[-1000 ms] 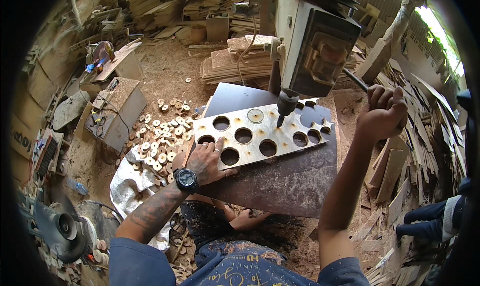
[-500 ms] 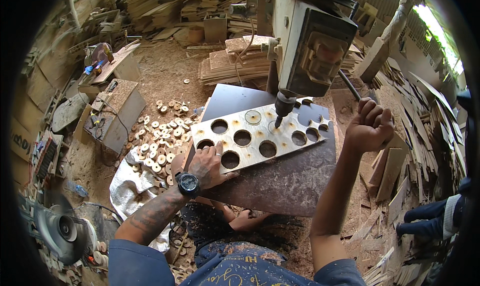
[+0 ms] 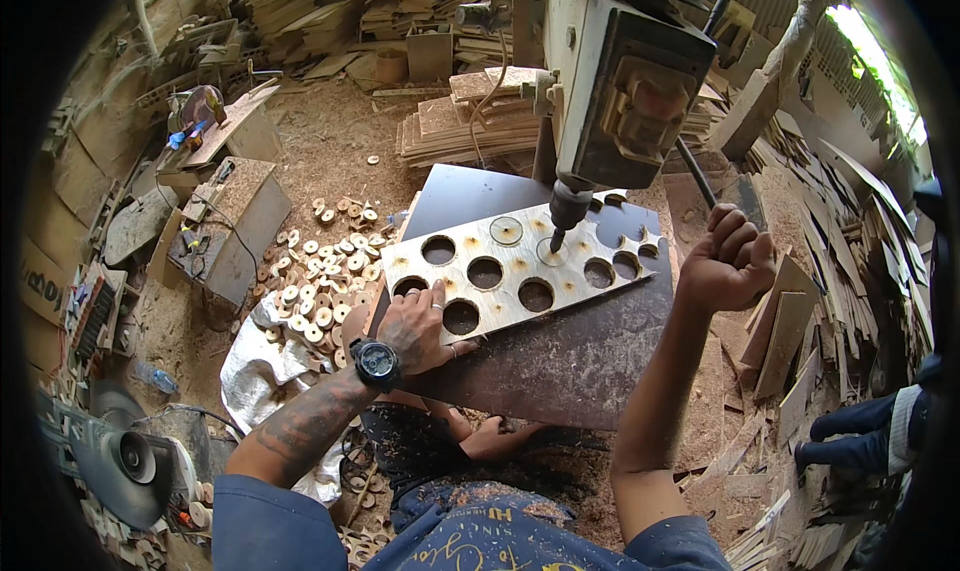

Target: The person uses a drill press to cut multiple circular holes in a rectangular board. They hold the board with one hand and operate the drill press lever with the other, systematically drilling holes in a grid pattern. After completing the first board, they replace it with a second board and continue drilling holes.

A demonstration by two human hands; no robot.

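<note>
A pale plywood board (image 3: 515, 289) with several round holes and scorched spots lies tilted across the dark work table (image 3: 530, 371). My left hand (image 3: 412, 329), wearing a watch, holds the board's near left end, fingers spread over its face and thumb by the near edge. My right hand (image 3: 728, 261) is raised and closed round the end of the drill press lever (image 3: 697, 171). Over the board hangs the drill press (image 3: 625, 91); its chuck (image 3: 571, 203) points at a circle cut into the wood. Whether the bit touches the wood is hard to tell.
Many small wooden discs (image 3: 320, 291) are heaped on the floor at left, beside a silvery sheet (image 3: 262, 356). A fan (image 3: 130, 456) stands lower left. Stacked plywood (image 3: 465, 131) lies behind the table, wood offcuts (image 3: 790, 341) at right. Another person's leg (image 3: 850, 441) shows far right.
My right hand has moved slightly left and down with the lever. My left hand and the board have stayed almost in place.
</note>
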